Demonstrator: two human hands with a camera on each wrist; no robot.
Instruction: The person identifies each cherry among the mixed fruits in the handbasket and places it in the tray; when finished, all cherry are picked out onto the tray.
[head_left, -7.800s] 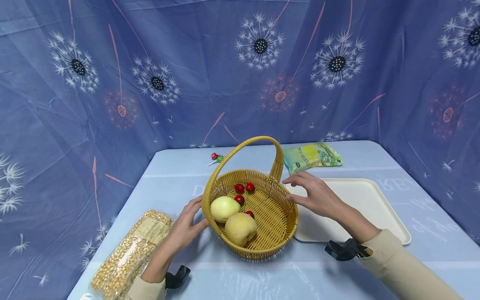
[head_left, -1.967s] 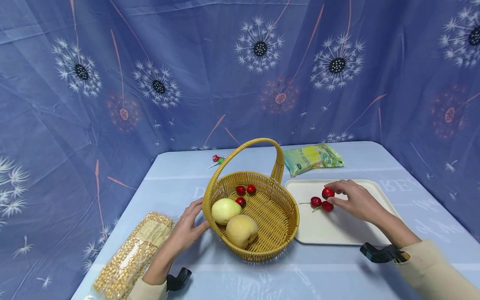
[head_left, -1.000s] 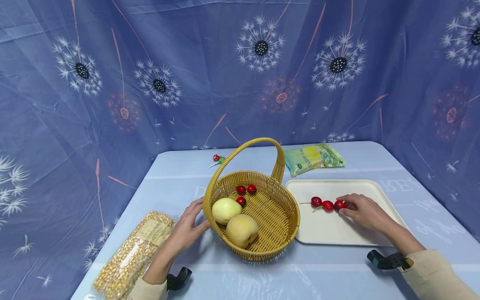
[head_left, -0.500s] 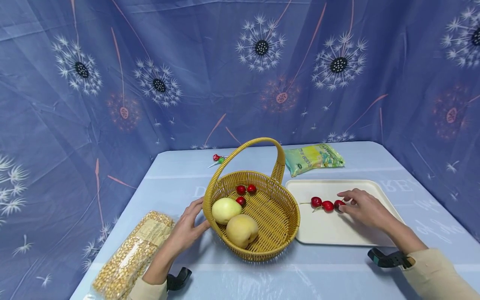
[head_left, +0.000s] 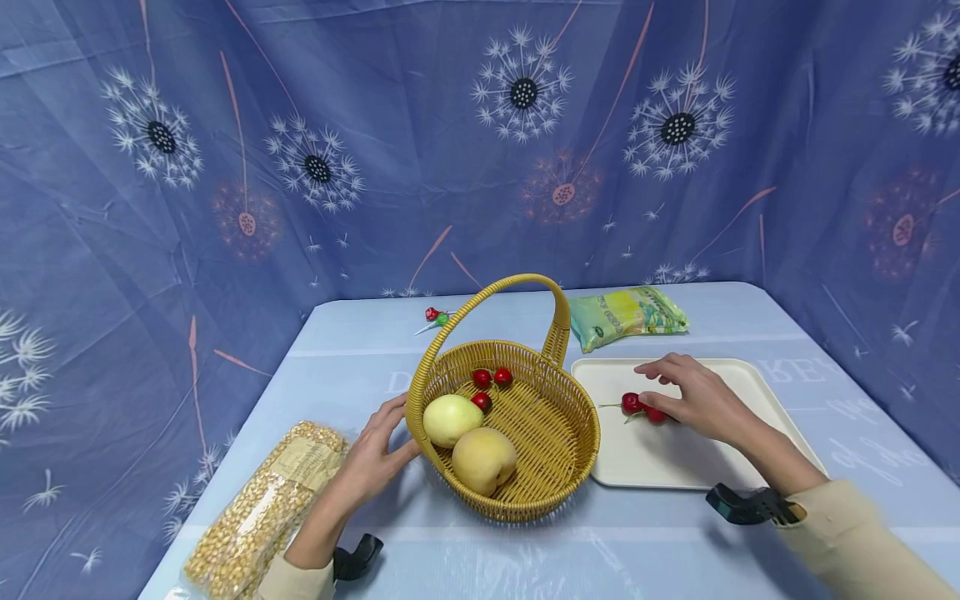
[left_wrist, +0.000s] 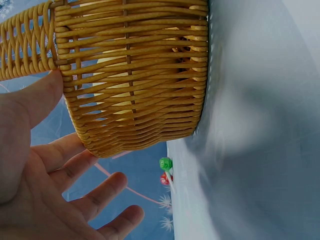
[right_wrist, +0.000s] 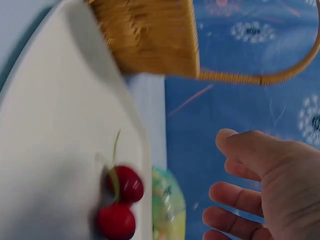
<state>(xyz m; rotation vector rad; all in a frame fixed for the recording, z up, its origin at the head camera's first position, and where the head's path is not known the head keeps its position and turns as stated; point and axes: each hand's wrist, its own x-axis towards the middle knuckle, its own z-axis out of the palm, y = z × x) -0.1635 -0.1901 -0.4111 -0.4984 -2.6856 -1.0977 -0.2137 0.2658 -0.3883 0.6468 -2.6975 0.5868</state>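
My left hand [head_left: 372,457] touches the left side of a yellow wicker basket [head_left: 558,433] with its thumb and first fingers; the other fingers stand off loosely, as the left wrist view shows. Inside the basket lie a pale green fruit [head_left: 450,421], a yellow peach [head_left: 483,462] and three red cherries [head_left: 481,403]. My right hand [head_left: 701,400] hovers over the cream tray [head_left: 750,467], fingers spread and holding nothing. Two cherries [right_wrist: 124,184] show on the tray below it, touching each other; the right hand hides the area beside them in the head view.
A clear bag of corn kernels [head_left: 262,508] lies at the left of the table. Behind the tray is a green and yellow packet [head_left: 628,317]. Two lollipops [head_left: 437,317] lie at the back, behind the basket. A blue patterned cloth [head_left: 420,150] hangs behind the table.
My right hand set a cherry on the tray beside the two others, let go, then rose and moved left. Earlier, another cherry lay in the basket's middle. My left hand stayed put.
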